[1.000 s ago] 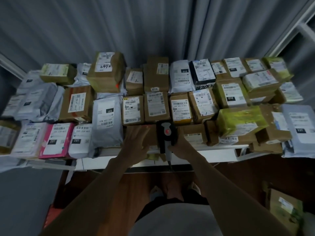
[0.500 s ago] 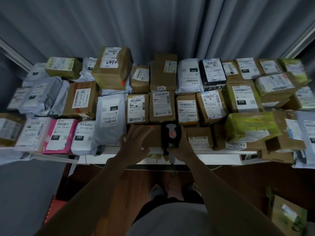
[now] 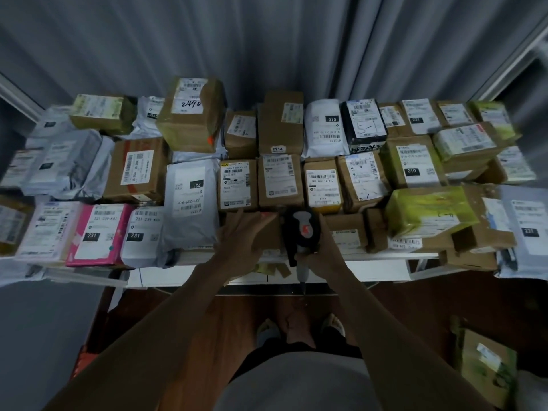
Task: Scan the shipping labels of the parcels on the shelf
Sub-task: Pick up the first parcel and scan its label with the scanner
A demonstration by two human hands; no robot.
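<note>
Dim, bluish light; wide-angle bending and soft blur toward the edges.

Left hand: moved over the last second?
No. The left hand stays flat on the front brown box, beside the scanner; only the camera shifted.

Backdrop: grey pleated curtain [image 3: 267,40] spanning the rear. Floor: dark reddish-brown wood boards [image 3: 184,327]. Furniture: white shelf [image 3: 379,269], front edge visible. Lighting: dim, cool.

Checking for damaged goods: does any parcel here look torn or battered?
Yes. The brown cardboard box at the front right, beside the yellow-green wrapped parcel, has ragged, torn flaps. Nothing else looks clearly damaged.
</note>
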